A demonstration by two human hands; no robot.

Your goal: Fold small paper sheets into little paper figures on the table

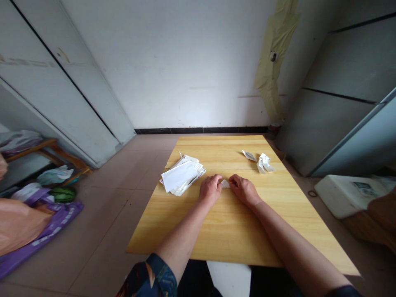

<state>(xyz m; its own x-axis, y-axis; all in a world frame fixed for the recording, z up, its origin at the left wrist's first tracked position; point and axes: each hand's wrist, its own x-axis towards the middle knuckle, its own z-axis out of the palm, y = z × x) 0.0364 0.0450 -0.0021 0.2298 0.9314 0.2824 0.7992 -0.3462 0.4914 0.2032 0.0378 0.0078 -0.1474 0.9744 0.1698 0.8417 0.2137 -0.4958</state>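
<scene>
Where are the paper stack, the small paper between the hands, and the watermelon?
Paper stack (179,176): head view, top white sheet.
Small paper (225,184): head view, exposed middle.
Watermelon (62,194): head view, striped green rind.

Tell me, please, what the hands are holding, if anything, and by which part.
The left hand and right hand seem to hold a small white paper by opposite sides.

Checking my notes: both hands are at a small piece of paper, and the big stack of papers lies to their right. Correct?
The side is wrong: the head view shows the stack of papers left of the left hand. The rest holds.
</scene>
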